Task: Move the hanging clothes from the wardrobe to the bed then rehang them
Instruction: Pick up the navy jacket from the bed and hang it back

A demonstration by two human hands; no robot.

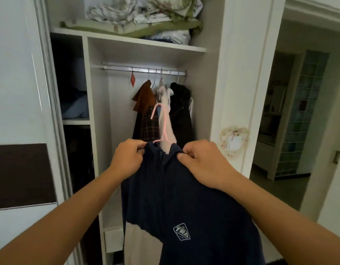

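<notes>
A navy zip jacket (176,197) with a white badge hangs on a pink hanger (161,119) in front of the open wardrobe. My left hand (127,157) grips its left shoulder and my right hand (201,159) pinches its right shoulder at the collar. The hanger's hook points up, well below the metal rail (117,67). Several garments hang at the rail's right end: a brown one (143,98), a plaid one (149,125), a pale one (165,96) and a black one (181,106).
Folded bedding (146,18) fills the top shelf. A red tag (133,80) dangles from the rail. The sliding wardrobe door (18,111) stands at the left, with side shelves (75,119) beside it. An open doorway (291,121) lies to the right.
</notes>
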